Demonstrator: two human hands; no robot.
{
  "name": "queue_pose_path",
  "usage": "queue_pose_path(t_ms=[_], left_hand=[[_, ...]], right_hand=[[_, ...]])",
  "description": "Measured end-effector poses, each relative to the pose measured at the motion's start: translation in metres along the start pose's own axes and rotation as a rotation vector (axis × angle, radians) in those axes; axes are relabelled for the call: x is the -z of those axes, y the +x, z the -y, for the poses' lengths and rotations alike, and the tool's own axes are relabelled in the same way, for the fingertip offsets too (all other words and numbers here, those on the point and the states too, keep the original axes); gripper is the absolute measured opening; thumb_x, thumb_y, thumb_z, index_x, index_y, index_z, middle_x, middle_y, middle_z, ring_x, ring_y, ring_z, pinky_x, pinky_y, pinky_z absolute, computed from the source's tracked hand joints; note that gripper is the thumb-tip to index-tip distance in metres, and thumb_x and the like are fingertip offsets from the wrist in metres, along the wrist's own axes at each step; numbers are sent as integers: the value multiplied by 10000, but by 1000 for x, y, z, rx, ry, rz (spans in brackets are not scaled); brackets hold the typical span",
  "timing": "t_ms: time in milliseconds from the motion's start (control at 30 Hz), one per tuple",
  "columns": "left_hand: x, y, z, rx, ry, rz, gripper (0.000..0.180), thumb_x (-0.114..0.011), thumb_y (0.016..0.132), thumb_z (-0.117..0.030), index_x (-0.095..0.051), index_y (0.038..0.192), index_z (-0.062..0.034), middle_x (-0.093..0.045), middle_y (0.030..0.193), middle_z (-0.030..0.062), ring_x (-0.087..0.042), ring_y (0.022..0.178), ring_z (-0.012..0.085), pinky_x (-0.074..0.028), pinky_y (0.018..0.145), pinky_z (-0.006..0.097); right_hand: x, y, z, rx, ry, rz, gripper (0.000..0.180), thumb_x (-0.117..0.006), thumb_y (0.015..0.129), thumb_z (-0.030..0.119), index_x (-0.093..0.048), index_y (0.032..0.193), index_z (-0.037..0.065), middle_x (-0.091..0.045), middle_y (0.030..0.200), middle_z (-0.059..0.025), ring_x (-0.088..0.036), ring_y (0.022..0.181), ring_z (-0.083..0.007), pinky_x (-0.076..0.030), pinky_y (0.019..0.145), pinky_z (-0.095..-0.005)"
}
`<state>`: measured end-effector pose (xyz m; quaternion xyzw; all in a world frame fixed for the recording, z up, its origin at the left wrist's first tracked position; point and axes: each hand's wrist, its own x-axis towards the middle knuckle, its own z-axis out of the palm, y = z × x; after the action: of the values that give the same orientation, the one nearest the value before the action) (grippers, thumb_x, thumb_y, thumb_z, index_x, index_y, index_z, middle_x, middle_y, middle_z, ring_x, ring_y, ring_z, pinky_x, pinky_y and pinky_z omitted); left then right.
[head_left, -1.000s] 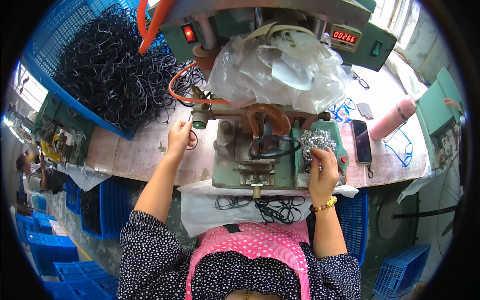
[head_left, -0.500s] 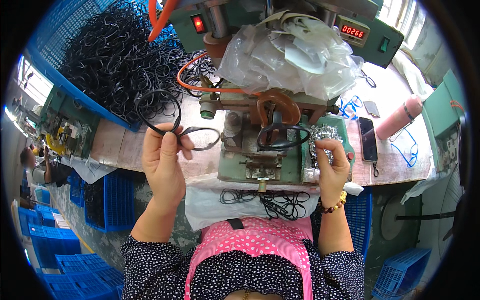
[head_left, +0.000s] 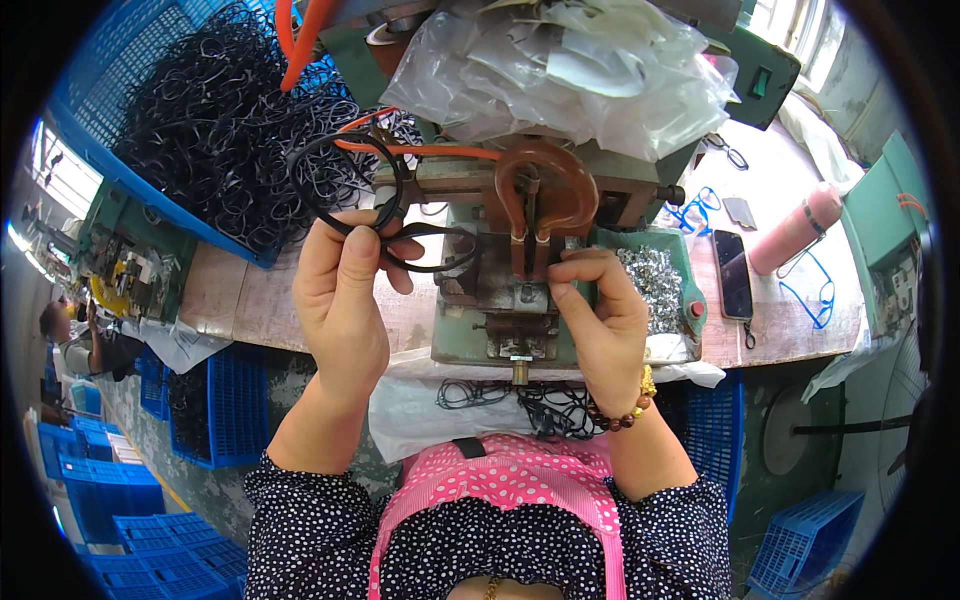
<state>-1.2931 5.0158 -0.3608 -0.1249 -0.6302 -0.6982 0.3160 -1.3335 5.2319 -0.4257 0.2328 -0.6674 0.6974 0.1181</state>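
My left hand [head_left: 345, 280] pinches a black eyeglass frame [head_left: 398, 190] between thumb and fingers. One rim stands up above the hand and the other reaches right toward the bench machine. My right hand [head_left: 605, 315] is at the machine's green base [head_left: 455, 335], thumb and forefinger closed together just right of the tips of a brown U-shaped coil [head_left: 588, 185]. What those fingertips hold, if anything, is too small to make out. Beside this hand lies a green tray [head_left: 690, 345] with small shiny metal pieces [head_left: 648, 285].
A blue crate [head_left: 170, 205] heaped with black frames [head_left: 235, 130] stands at left. Clear plastic [head_left: 560, 75] hangs over the machine. At right are a phone [head_left: 733, 275], a pink bottle [head_left: 800, 230] and blue eyeglass frames [head_left: 815, 300]. More black frames [head_left: 560, 405] lie on my lap.
My right hand has moved left from beside the tray to the coil tips. A black rim seen before the coil is gone from there. My left hand has shifted slightly right, still holding its frame.
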Motion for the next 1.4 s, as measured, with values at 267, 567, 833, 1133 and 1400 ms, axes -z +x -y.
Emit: queue_pose_path(t_ms=[267,567,833,1133,1400], left_hand=[[0,2,4,-25,-2,-4,191,-535,1063,-152,-587,1142,14,-691,1039,107,-670,835,155,-498,661,250],[0,2,4,-18,40,-12,193,-525,1064,-141,-581,1155,19,-689,1017,108,-655,811,142,-496,665,250],[-27,-33,7,-31,259,314,149,-564,1000,-32,-623,1115,43,-694,905,109,-663,768,182,-527,703,283],[-38,-25,25,-81,421,372,144,-660,924,-46,-655,1048,26,-658,820,137,-647,687,270,-499,619,335],[-32,-30,38,-299,464,374,206,-711,840,-39,-667,1033,18,-657,858,156,-613,705,355,-486,625,402]], right_hand=[[-20,-1,1,-87,104,-52,351,-642,881,-75,-533,1205,3,-602,1073,-66,-562,1027,-136,-427,945,-270],[-18,12,11,-200,327,23,497,-640,849,-106,-467,1303,-2,-609,1097,-63,-568,1048,-135,-447,954,-286],[7,11,22,-258,218,92,458,-579,894,-67,-468,1338,-48,-641,1181,-117,-591,1121,-147,-443,982,-279],[50,-1,18,-202,165,-122,308,-562,944,-66,-572,1251,-42,-679,1103,-96,-621,1084,-144,-448,984,-268],[97,-30,-33,65,-460,-457,278,-571,933,-78,-624,1196,-5,-673,1100,-93,-626,1053,-168,-465,954,-298]])
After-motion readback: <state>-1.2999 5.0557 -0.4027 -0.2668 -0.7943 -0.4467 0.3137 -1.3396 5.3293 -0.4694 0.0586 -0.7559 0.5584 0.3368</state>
